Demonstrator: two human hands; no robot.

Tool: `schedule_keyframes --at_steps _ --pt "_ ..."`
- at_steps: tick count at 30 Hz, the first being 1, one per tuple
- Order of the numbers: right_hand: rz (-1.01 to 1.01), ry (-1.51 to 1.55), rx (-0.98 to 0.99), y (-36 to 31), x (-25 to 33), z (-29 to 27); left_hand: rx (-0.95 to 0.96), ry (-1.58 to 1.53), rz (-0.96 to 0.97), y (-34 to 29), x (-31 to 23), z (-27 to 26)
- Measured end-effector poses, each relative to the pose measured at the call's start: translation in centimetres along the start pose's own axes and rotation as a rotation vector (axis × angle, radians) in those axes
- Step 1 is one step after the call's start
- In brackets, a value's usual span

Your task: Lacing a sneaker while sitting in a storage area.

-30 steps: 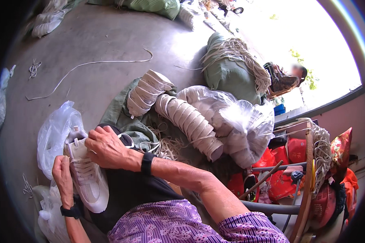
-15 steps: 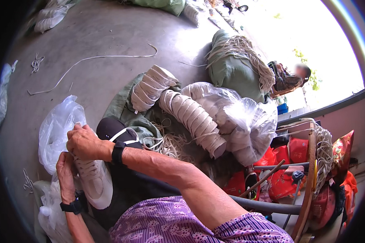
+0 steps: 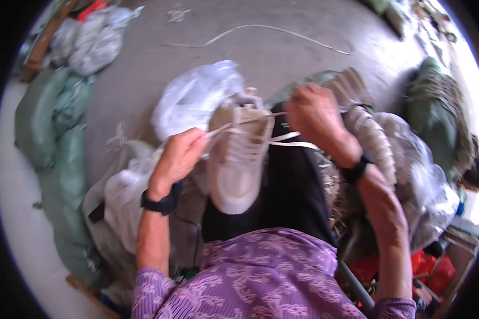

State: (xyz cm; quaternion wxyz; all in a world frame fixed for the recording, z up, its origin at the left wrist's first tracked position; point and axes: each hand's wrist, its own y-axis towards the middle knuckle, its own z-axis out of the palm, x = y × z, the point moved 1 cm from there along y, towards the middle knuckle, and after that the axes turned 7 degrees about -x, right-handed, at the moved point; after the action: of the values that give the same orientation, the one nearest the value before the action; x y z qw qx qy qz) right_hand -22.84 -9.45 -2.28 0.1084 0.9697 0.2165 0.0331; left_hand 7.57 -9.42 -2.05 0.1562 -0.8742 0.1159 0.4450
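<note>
A pale beige and white sneaker (image 3: 236,183) rests against my dark trouser leg, toe pointing toward me and slightly blurred. My left hand (image 3: 181,154) is closed at its left side, pinching a white shoelace (image 3: 217,130) that runs to the eyelets. On the other side my right hand (image 3: 315,114), smeared by motion, pulls a lace end out from the upper part of the sneaker; its fingers look closed around it. A white lace loop (image 3: 292,142) lies over my dark trousers, beneath my right hand.
A clear plastic bag (image 3: 197,98) lies beyond the sneaker. Stacked pale shoe uppers (image 3: 372,141) and bagged ones are at right, near a green sack (image 3: 434,114) draped with laces. Green sacks (image 3: 64,181) line the left. A long lace (image 3: 255,26) lies on the floor.
My view has swung left and down. My hands, close together at the sneaker's upper end before, are now apart on either side, drawing laces outward.
</note>
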Motion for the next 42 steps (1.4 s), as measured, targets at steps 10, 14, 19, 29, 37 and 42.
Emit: schedule_keyframes --at_steps 10,14,19,29,37,42 --pt "0.062 0.521 -0.268 0.8 3.6 0.6 0.055 -1.141 -0.039 -1.4 -1.9 -3.4" --pt "0.036 0.523 -0.239 2.2 4.6 1.4 -0.018 -1.121 0.037 -0.9 -2.1 -2.2" --pt "0.06 0.526 -0.205 2.6 5.0 1.5 -0.046 -1.357 0.169 0.1 -2.4 -1.4" --pt "0.035 0.185 -0.153 0.9 1.1 2.3 -0.069 -1.528 -0.099 0.9 -1.1 0.5" --pt "0.444 0.069 -0.101 -11.6 -12.9 2.8 -0.196 -1.201 -0.45 0.6 0.6 3.0" --pt "0.686 -0.053 -0.088 -16.7 -16.0 3.3 -0.194 -1.088 -0.463 0.9 0.3 3.4"
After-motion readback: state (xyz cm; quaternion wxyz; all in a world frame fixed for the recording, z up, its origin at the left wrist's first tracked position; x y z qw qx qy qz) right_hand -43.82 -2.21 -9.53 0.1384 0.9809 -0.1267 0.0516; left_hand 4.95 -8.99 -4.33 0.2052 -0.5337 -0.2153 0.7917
